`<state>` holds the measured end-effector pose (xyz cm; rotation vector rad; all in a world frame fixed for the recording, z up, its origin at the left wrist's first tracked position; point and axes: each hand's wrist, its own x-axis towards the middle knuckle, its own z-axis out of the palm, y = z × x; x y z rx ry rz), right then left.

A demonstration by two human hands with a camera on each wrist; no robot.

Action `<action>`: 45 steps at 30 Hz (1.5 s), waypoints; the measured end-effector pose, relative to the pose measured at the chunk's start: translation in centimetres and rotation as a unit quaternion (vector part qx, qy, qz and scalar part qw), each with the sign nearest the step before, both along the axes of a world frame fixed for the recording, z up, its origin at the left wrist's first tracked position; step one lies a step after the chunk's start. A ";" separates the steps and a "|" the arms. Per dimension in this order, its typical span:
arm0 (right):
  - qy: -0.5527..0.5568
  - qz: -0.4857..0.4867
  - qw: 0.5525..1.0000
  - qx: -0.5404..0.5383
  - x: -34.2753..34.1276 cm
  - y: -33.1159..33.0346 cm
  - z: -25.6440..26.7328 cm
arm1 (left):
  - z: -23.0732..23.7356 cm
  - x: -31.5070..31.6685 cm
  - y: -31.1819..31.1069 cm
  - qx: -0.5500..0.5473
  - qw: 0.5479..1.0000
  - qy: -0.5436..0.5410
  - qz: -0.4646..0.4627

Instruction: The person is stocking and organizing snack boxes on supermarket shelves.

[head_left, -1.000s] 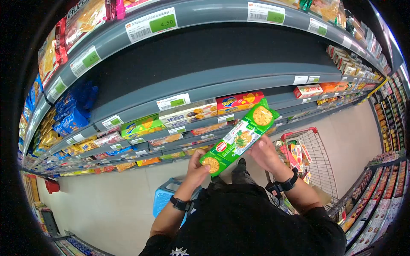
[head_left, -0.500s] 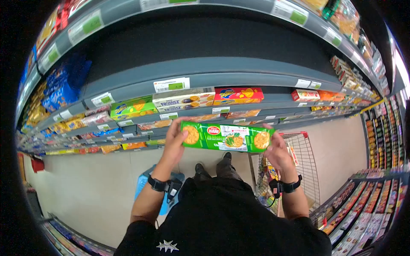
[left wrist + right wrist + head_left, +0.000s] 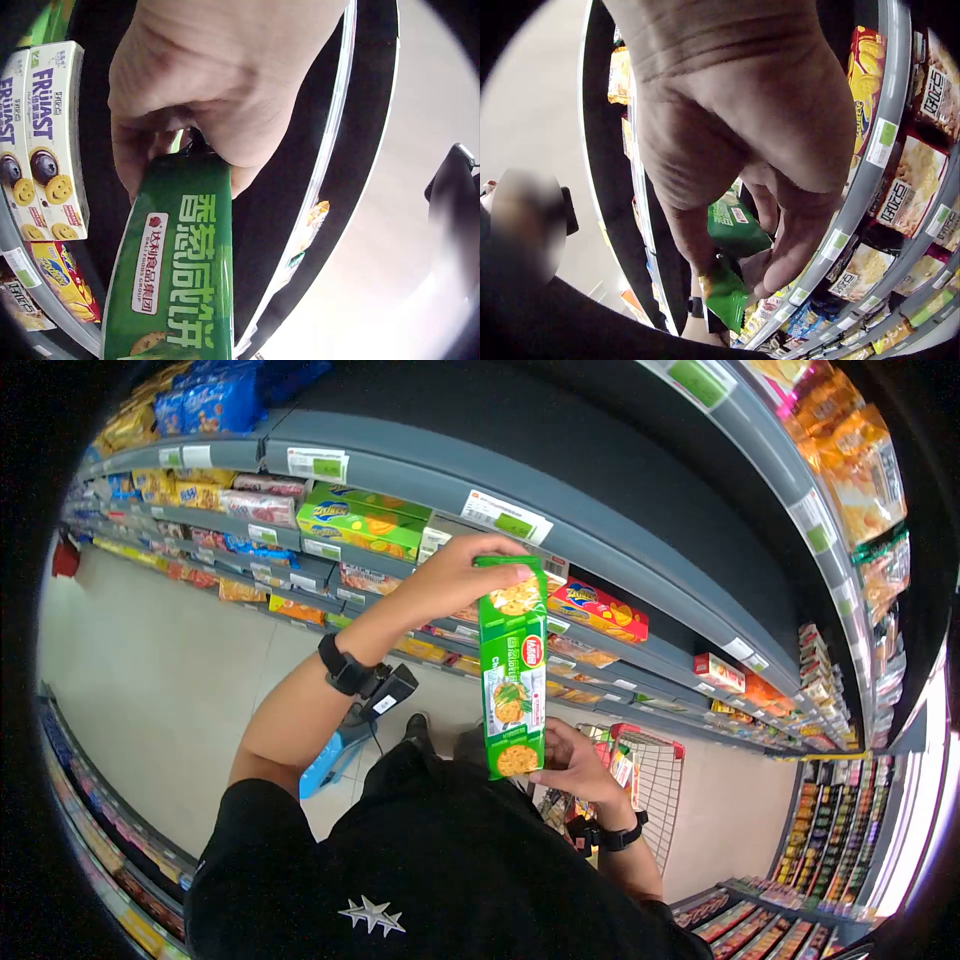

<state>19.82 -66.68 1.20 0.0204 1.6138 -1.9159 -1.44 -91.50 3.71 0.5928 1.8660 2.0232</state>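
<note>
A long green pack of crackers (image 3: 513, 650), printed with round crackers and a red logo, stands end-on in front of the shelves in the head view. My left hand (image 3: 455, 582) grips its upper end, thumb over the front. At the lower end, my right hand (image 3: 582, 768) holds the pack between thumb and fingers. The left wrist view shows the narrow green side of the pack (image 3: 176, 255), with fingers curled over its end. In the right wrist view the crimped green wrapper end (image 3: 727, 304) sticks out between the fingers.
Behind the pack, shelves hold a green biscuit box (image 3: 362, 525), a red biscuit box (image 3: 600, 610) and blue bags (image 3: 215, 402). A shopping cart (image 3: 655, 780) with boxes stands at the right. A blue stool (image 3: 325, 765) is by the person's legs.
The pack has turned from slanted, through level, to nearly upright in the head view. My left hand has moved up with one end, the right hand down with the other. The head view has rotated.
</note>
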 end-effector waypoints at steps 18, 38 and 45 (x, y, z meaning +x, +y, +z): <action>0.066 -0.197 0.975 -0.083 -0.4 3.1 0.5 | -1.7 2.5 -7.2 0.117 0.975 -0.160 -0.099; 0.114 -0.033 0.990 0.073 -5.8 -2.9 4.7 | -4.1 8.5 -3.7 0.183 0.968 -0.133 -0.105; 0.129 0.021 0.989 0.075 -6.0 -2.4 5.1 | -5.0 7.2 -3.3 0.160 0.966 -0.204 -0.003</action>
